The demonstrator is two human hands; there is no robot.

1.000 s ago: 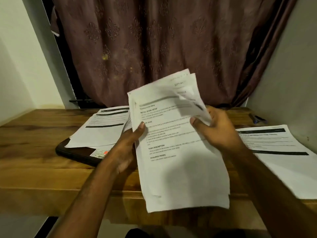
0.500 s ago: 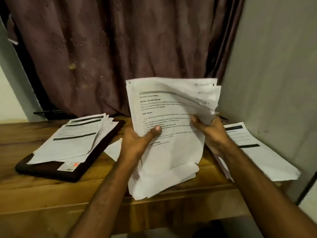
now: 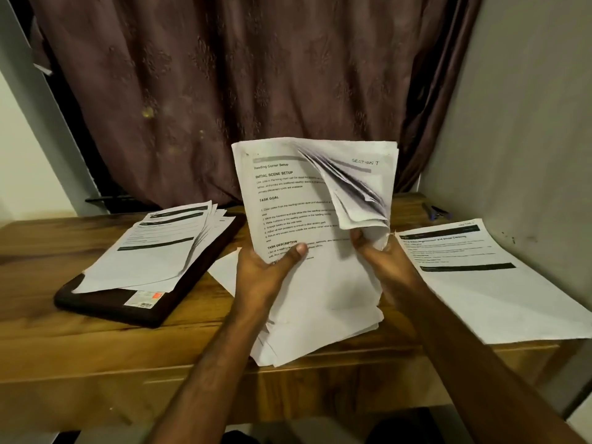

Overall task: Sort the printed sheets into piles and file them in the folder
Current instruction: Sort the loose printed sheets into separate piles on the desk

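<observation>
A brown patterned curtain (image 3: 224, 91) hangs well behind the two grips, filling the back of the view, with a pale wall (image 3: 528, 123) to the right of it. Below both grips runs the wooden counter (image 3: 48, 341), its front edge passing under the forearms.

Between the grips stands the stack of sheets (image 3: 314, 283), held upright and tilted slightly back, its lower edge down near the counter. The front sheet carries printed headings and the handwritten words "SECTION 7" at its top right corner. The left hand (image 3: 266, 277) is a closed grip on the stack's left edge, thumb pressed across the front sheet and fingers hidden behind. The right hand (image 3: 381, 261) grips the right side, pinching several top sheets whose upper right corners are curled forward and down in a fan above that hand.

Just right of the right grip, a pile of sheets (image 3: 487, 283) lies flat on the counter, reaching to the counter's front edge. Left of the left grip lies another pile (image 3: 153, 251), loosely fanned, resting on a dark folder (image 3: 105, 306) that has a small label near its front edge. A single white sheet (image 3: 224, 274) shows on the counter just behind the left grip. Far beyond the right grip, near the wall, lies a small dark blue object (image 3: 437, 213), too small to identify.
</observation>
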